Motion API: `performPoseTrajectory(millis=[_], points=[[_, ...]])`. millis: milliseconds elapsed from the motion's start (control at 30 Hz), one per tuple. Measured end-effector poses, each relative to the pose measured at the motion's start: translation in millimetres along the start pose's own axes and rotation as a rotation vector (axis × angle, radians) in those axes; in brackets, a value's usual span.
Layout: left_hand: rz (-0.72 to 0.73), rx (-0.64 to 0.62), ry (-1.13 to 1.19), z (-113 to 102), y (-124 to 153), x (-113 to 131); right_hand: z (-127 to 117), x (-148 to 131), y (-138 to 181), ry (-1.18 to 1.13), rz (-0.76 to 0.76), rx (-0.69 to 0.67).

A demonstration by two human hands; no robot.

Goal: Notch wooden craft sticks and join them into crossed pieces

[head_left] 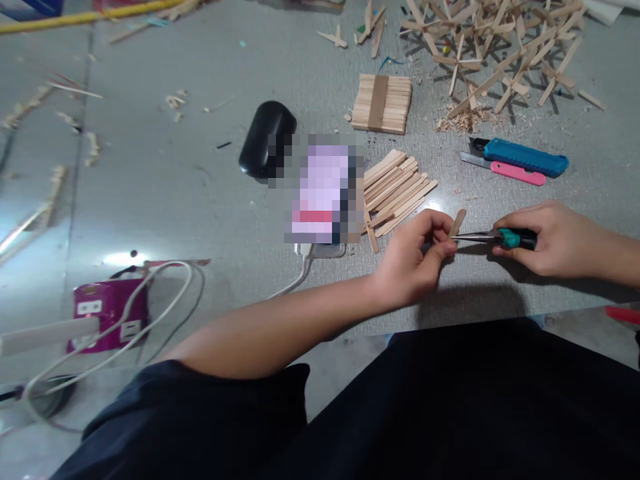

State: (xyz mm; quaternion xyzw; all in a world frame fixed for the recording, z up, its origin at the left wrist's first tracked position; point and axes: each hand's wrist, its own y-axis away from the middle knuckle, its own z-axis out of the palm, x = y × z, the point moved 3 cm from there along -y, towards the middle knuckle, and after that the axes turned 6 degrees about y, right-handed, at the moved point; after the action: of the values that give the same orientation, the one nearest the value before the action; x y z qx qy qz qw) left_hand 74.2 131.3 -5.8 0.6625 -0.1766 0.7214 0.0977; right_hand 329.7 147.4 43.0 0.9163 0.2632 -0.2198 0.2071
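Note:
Between the thumb and fingers of my left hand [417, 257] is a small wooden craft stick [457, 223], its rounded end pointing up and away from me. My right hand [553, 240] is wrapped round needle-nose pliers [510, 238] with green and black handles. The tips of the pliers meet the stick right at my left fingertips; whether the jaws grip it I cannot tell. Just beyond my left hand lies a loose pile of craft sticks [397, 187]. A bundle of sticks [367, 100] with a paper band sits behind that pile.
A blue cutter [525, 157] and a pink craft knife [517, 173] lie beyond my right hand. Star-shaped stick pieces [515, 83] are heaped at the back right. A blurred phone [323, 187], a black case [265, 137] and a purple power outlet [113, 313] with white cable are leftward.

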Motion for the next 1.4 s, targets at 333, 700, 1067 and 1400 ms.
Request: performPoseTrajectory(millis=[333,700,1067,1400], points=[[-0.036,-0.029,0.133,1,4,3,10,9,1,0.053,-0.077,0.107],[0.003,-0.107,0.214,2,7,4,17,20,-4,-0.022,-0.263,0.2],[0.12,-0.113,0.228,1,6,8,19,23,-8,-0.066,-0.277,0.225],[0.07,-0.135,0.227,1,7,8,13,17,-14,-0.09,-0.307,0.201]])
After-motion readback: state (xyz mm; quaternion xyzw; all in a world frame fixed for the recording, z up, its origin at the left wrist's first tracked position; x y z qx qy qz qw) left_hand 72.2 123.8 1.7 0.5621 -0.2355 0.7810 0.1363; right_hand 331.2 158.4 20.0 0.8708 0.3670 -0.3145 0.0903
